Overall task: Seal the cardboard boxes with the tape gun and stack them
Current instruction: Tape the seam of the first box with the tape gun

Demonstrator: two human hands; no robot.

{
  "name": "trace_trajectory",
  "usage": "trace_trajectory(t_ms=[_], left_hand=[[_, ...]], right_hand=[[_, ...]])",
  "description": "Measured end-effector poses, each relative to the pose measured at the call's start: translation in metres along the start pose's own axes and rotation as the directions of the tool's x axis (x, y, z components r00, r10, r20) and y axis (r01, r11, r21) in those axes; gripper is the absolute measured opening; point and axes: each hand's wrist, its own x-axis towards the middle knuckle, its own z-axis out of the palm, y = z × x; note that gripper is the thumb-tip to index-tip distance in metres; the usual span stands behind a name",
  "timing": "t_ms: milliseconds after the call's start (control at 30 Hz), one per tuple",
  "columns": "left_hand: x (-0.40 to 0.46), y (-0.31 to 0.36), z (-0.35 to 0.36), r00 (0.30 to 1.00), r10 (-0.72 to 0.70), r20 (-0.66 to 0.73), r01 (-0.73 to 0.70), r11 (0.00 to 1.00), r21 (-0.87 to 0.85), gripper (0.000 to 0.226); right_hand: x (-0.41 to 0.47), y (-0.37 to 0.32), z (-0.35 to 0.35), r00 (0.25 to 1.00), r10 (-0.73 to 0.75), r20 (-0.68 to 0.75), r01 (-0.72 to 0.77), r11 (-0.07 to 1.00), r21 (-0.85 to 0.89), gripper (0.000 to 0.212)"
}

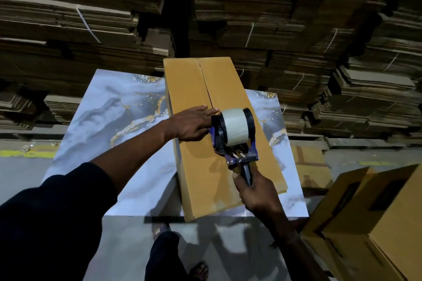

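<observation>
The box [219, 134] lies mid-frame on the marbled bench [109, 107], flaps closed. The far stretch of its seam looks untaped, so sealing seems only begun. The right hand [255, 191] grips the tape gun [235, 134] over the seam; the left hand [194, 124] presses flat on the lid, fingers straight. More boxes [370, 223] wait at lower right. Nothing blocks the seam.

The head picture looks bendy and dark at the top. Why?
Head view: the wide lens bows straight lines, so the cardboard stacks lean and curve; they sit in dim light, while the box and marbled table are bright; the tape gun casts a shadow on the box.
</observation>
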Motion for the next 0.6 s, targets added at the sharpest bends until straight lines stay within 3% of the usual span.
trace_trajectory(t_ms=[100,267,600], left_hand=[[-0.001,0.002,-0.001,1.0,-0.023,-0.009,0.023,0.999,-0.022,0.057],[-0.001,0.021,-0.002,0.994,-0.092,-0.05,0.09,0.995,-0.04,0.054],[0.002,-0.004,0.004,0.995,-0.096,-0.003,0.096,0.995,0.039,0.062]], right_hand=[[-0.012,0.003,0.009,0.988,-0.088,-0.124,0.091,0.996,0.019,0.034],[-0.021,0.004,0.034,0.909,-0.126,-0.398,0.14,0.99,0.007,0.04],[-0.016,0.005,0.042,0.78,-0.285,-0.558,0.251,0.958,-0.138,0.026]])
